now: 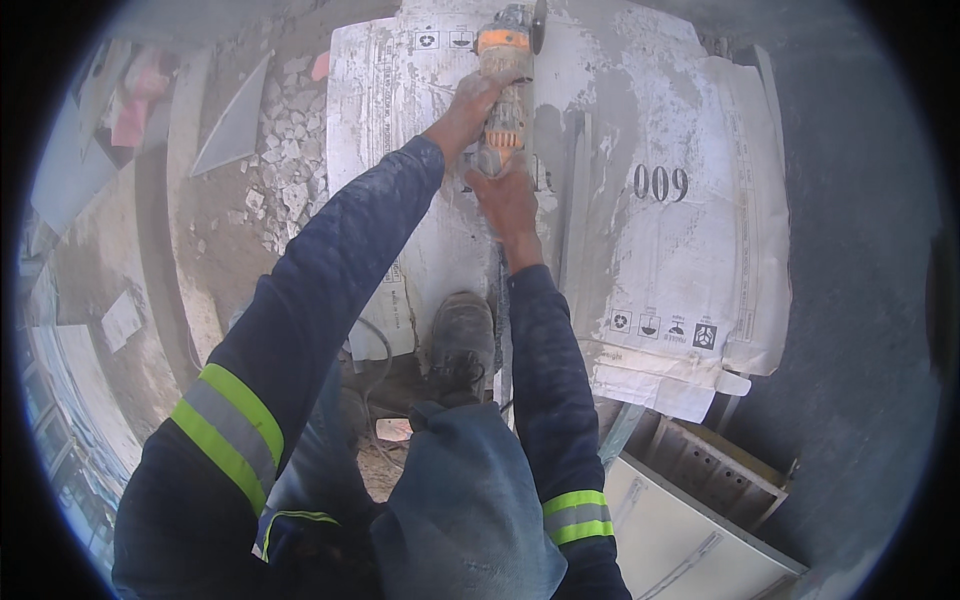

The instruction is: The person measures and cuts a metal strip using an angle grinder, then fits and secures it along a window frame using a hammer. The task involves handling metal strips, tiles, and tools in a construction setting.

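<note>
A dusty orange and grey angle grinder (pixel 503 100) is in both my hands, over a flattened cardboard sheet (pixel 640 240) with dark printed marks. My left hand (pixel 470 108) wraps round the middle of its body. Behind it, my right hand (pixel 508 200) is closed on the rear end, nearer to me. The dark disc (pixel 539 25) stands edge-on at the far right side of the tool. Whether the disc touches anything cannot be made out.
My shoe (pixel 463 335) rests at the cardboard's near edge, with a thin cable (pixel 383 365) beside it. Broken white tile pieces (pixel 290 185) litter the ground on the left. A metal channel frame (pixel 715 470) and a pale panel (pixel 690 535) lie at the lower right.
</note>
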The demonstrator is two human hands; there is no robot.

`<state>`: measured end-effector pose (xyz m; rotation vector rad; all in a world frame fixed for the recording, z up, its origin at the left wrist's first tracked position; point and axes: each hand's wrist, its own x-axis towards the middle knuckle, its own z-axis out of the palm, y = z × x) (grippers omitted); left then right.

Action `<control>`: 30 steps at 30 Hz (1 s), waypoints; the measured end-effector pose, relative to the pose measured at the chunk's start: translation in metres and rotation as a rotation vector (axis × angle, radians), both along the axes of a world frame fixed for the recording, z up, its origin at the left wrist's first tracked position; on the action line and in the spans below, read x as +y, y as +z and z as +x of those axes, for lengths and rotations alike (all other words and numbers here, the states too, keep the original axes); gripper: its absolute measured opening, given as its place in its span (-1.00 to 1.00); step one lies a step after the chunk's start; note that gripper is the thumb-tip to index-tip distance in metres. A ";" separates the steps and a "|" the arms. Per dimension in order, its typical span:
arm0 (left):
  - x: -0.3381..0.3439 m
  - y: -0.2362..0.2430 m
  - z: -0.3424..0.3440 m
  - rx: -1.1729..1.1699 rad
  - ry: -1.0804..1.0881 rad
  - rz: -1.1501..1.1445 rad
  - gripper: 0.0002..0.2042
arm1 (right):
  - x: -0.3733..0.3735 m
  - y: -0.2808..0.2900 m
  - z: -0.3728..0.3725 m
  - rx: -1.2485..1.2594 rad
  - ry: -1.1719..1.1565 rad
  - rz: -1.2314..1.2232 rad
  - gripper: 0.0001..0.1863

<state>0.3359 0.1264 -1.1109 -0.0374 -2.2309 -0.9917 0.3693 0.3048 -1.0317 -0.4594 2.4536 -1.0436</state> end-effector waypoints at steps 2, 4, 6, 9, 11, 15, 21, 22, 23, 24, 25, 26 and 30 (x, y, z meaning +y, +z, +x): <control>0.000 0.002 0.001 -0.039 0.020 -0.047 -0.35 | 0.000 -0.004 -0.001 -0.039 0.003 -0.012 -0.32; 0.005 0.005 0.000 -0.091 0.023 -0.044 -0.42 | 0.005 -0.009 -0.002 -0.055 0.000 -0.007 -0.33; 0.006 0.007 0.003 -0.163 0.016 -0.003 -0.55 | 0.005 -0.008 0.000 -0.058 -0.001 0.002 -0.35; 0.004 0.003 0.005 -0.115 0.014 -0.046 -0.58 | 0.004 -0.008 0.001 -0.103 -0.006 -0.027 -0.35; 0.004 -0.003 0.003 -0.173 -0.054 0.340 -0.58 | 0.006 -0.006 0.001 -0.105 0.038 -0.013 -0.31; 0.008 0.011 0.009 -0.051 0.026 -0.130 -0.64 | 0.012 -0.004 0.002 -0.076 0.042 -0.034 -0.30; 0.025 0.025 0.010 -0.331 -0.155 1.110 -0.69 | 0.016 -0.010 0.005 -0.162 -0.013 -0.079 -0.32; 0.026 0.027 0.008 -0.307 -0.150 0.919 -0.67 | 0.018 -0.011 0.005 -0.155 -0.020 -0.073 -0.33; 0.019 0.020 0.011 -0.274 -0.126 0.723 -0.62 | 0.015 -0.009 0.007 -0.148 -0.009 -0.075 -0.33; 0.016 0.014 0.012 -0.258 -0.114 0.630 -0.59 | 0.014 -0.009 0.009 -0.141 -0.005 -0.074 -0.33; 0.013 0.008 0.013 -0.239 -0.099 0.538 -0.56 | 0.013 -0.008 0.011 -0.092 0.007 -0.067 -0.33; 0.016 0.005 0.011 -0.233 -0.096 0.550 -0.56 | 0.015 -0.010 0.011 -0.041 0.011 -0.055 -0.32; 0.020 0.000 0.011 -0.211 -0.057 0.416 -0.55 | 0.019 -0.015 0.011 0.034 0.031 -0.125 -0.32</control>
